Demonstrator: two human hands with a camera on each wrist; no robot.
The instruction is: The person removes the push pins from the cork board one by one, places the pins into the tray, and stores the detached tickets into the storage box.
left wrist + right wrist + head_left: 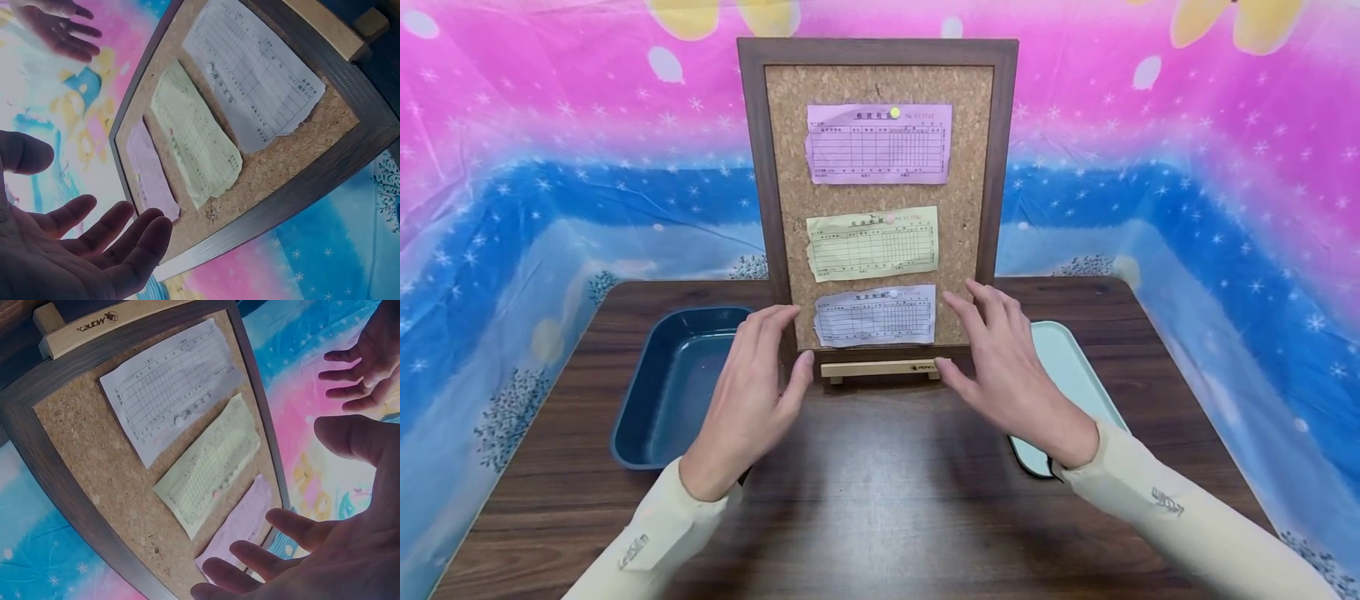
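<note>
Holding nothing with loosely spread fingers point(760, 333) of left hand point(745, 400) and right hand point(1015, 375), before corkboard point(865, 198) bearing three pinned slips point(872, 244), toward far edge of desk point(880, 483).

Rough cork board point(880, 197), wood-grained frame point(880, 52), creased matt paper slips point(874, 245), smooth wooden ledge point(872, 368), glossy wood-look tabletop point(880, 483).

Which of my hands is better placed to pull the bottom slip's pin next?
Probably your right hand: it's empty, and in the head view it looks nearer the white pin than your left hand, also empty.
</note>
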